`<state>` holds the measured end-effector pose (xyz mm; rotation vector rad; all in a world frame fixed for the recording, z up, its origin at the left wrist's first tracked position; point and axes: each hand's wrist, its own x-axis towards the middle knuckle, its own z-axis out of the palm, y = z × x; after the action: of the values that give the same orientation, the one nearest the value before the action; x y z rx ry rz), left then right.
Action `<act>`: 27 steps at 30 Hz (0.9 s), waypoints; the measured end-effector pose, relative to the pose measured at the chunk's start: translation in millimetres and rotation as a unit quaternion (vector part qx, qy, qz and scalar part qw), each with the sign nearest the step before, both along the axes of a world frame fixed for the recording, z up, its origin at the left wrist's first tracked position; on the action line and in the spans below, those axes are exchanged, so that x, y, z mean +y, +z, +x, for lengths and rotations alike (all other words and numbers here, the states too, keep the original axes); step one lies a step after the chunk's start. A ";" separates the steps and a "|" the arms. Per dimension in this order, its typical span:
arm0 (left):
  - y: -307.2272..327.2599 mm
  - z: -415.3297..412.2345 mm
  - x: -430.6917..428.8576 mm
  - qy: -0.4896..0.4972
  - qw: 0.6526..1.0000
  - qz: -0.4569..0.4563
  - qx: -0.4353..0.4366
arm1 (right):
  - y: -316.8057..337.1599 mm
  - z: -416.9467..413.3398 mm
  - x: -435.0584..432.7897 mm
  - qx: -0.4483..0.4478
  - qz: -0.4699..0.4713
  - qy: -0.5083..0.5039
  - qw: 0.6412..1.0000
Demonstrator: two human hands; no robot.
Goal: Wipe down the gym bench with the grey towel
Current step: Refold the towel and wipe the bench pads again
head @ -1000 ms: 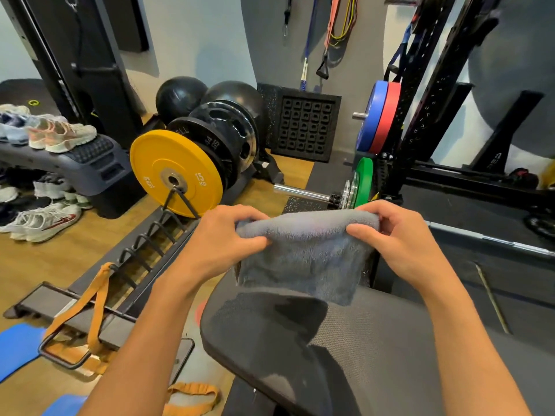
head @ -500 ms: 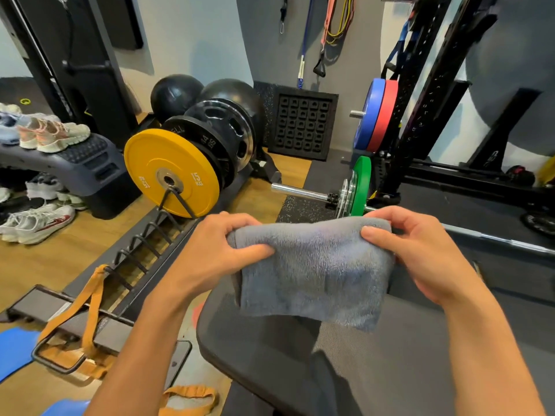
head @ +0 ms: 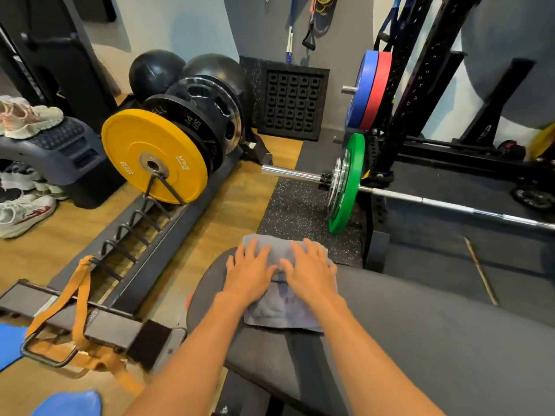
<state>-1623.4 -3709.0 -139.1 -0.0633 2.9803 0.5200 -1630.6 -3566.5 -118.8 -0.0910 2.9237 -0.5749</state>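
Note:
The grey towel (head: 280, 312) lies folded on the far end of the dark grey gym bench (head: 420, 331), its front part draping over the bench's rounded edge. My left hand (head: 249, 273) presses flat on the towel's left side with fingers spread. My right hand (head: 310, 271) lies flat on the right side, close beside the left. Both palms cover the towel's middle; its near edge shows between my forearms.
A plate rack (head: 141, 235) with a yellow 15 kg plate (head: 154, 156) and black plates stands to the left. A barbell with a green plate (head: 347, 183) lies ahead on the floor. The black rack (head: 420, 76) rises at right. Orange straps (head: 79, 298) and shoes (head: 24, 211) lie left.
Both hands brought the towel down from mid-air, where they pinched its top corners, and now press it flat on the bench end.

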 end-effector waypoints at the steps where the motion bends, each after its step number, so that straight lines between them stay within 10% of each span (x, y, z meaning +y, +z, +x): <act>1: -6.7 5.3 3.4 0.007 0.999 -0.023 0.022 | -9.0 4.8 -8.0 -0.008 0.022 0.000 1.000; 12: 40.2 20.6 -21.5 -0.106 0.977 0.096 0.159 | 35.1 10.0 14.2 0.144 -0.088 -0.023 0.985; 17: 57.3 60.5 -19.9 -0.173 0.975 0.086 -0.111 | 53.9 30.2 46.6 -0.139 0.028 0.036 0.989; 27: -14.9 19.6 13.6 -0.003 0.999 0.033 0.024 | -33.6 12.0 -30.0 0.026 0.093 0.005 0.995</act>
<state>-1603.8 -3695.4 -154.0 -0.0354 3.0060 0.6277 -1618.6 -3596.6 -152.4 -0.0976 3.0085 -0.3007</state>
